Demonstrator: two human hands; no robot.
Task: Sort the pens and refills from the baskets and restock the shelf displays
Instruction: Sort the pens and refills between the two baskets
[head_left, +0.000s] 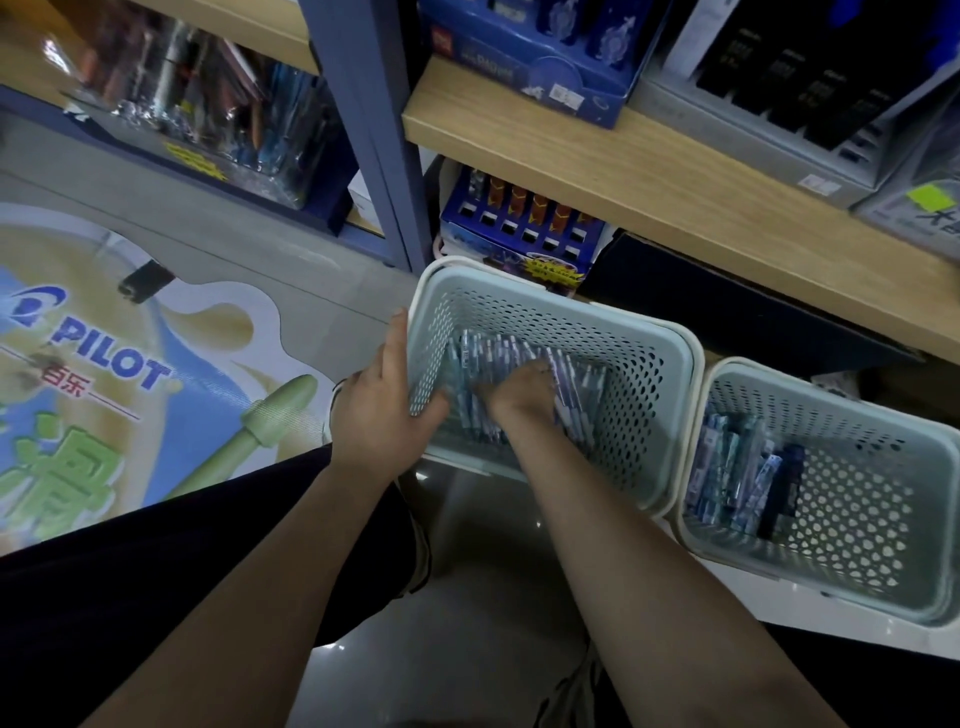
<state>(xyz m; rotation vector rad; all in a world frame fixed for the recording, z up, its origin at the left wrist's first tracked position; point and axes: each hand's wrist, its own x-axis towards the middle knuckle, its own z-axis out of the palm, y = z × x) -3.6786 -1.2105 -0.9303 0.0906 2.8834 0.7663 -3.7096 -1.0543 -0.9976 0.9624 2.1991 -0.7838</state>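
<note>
Item: near basket (670, 374), pale green, perforated, on the floor below the wooden shelf (649, 176). My left hand (382, 410) grips its left wall, thumb along the rim, fingers curled over the outside. My right hand (519, 397) is down inside it, knuckles up, fingers buried among the pens (488, 358); I cannot tell whether that grip is closed on any of them.

Item: pens, blue and white, lying in a loose layer under and around my right hand.

Item: second basket (883, 571), same kind, just right of the first, rims touching. Packets of refills (727, 467) lie along its left side.

Item: blue display box (519, 228), beyond my right hand, under the shelf, with orange-capped pens in slots.

Item: floor sticker (111, 358), left of my left hand, marked PILOT.
</note>
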